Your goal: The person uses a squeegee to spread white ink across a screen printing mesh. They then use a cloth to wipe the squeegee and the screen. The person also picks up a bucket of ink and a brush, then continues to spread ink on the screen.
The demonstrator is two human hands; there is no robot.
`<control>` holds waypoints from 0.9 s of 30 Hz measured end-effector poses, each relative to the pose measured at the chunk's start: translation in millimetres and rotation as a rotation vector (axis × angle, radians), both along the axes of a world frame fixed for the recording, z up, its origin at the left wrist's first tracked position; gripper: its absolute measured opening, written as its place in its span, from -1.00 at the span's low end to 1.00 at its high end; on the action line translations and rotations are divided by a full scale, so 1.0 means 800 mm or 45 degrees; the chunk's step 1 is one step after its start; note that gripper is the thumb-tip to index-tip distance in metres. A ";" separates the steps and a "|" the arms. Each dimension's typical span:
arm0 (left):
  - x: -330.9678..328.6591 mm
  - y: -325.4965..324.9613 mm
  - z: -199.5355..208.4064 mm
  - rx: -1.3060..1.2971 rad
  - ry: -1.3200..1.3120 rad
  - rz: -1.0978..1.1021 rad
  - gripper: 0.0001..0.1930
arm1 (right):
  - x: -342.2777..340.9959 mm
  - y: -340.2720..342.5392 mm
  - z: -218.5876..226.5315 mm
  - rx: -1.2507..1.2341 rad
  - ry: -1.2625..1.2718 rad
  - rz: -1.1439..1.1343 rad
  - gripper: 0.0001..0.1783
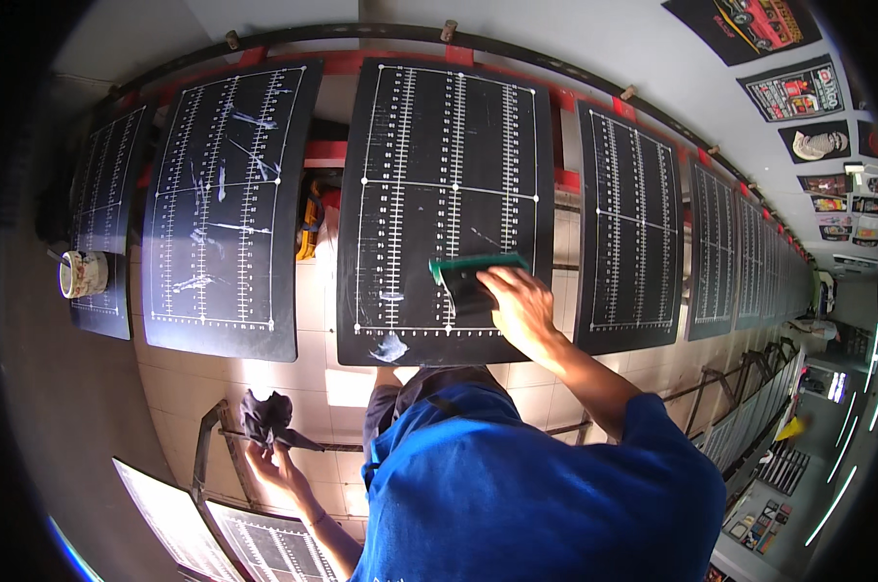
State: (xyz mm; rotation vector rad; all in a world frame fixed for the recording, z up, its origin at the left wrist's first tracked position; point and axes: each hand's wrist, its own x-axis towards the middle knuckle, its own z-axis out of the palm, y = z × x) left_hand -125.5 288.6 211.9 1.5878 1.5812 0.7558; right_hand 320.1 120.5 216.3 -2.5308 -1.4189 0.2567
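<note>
My right hand is closed on a squeegee with a dark body and a green edge. The squeegee is over the lower right part of a black board printed with white ruler scales and lines; whether it touches the surface, I cannot tell. A white smear marks the board's near left corner. Away to the left and lower, my left hand grips a crumpled dark cloth, held off the boards above the tiled floor.
Left of the middle board lies another black board with several whitish smears. A stained white tub sits on the farthest-left board. More boards run along the right on a red and black frame. Behind me stands another row of boards.
</note>
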 end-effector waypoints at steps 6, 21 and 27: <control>0.023 -0.029 -0.005 -0.004 0.092 0.042 -0.60 | 0.182 0.163 0.024 -0.080 -0.203 -0.141 -0.62; -0.079 -0.128 -0.198 -0.484 0.093 0.277 -0.69 | -0.005 -0.007 0.017 -0.231 0.152 0.132 -0.37; -0.088 -0.104 -0.202 -0.476 0.068 0.121 -0.69 | 0.281 0.136 -0.012 0.125 -0.506 -0.128 -0.59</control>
